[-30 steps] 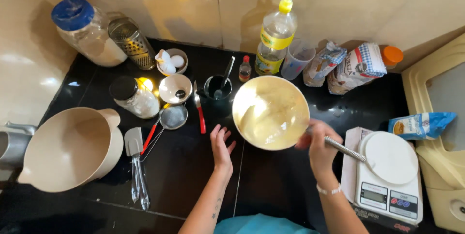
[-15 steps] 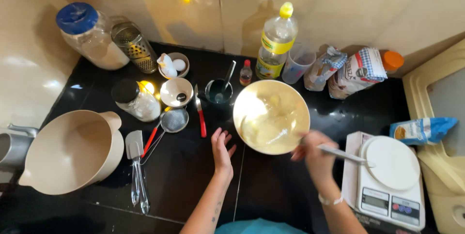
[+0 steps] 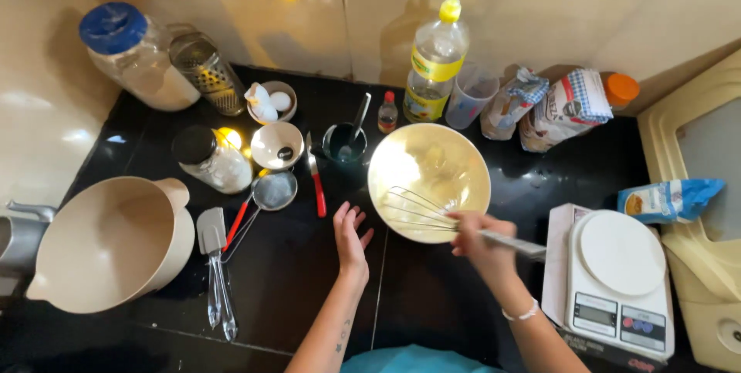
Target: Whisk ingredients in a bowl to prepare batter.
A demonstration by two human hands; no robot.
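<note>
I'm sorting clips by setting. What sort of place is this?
Most likely a home kitchen: a black counter against tiled walls, the right hand working a whisk in a mixing bowl, a kitchen scale beside it.

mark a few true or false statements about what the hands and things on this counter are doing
1. The right hand holds a whisk in the bowl. True.
2. The left hand grips the bowl's rim. False: it lies open on the counter beside the bowl.
3. The scale has a cup on it. False: its plate is bare.
4. The oil bottle stands behind the bowl. True.
</note>
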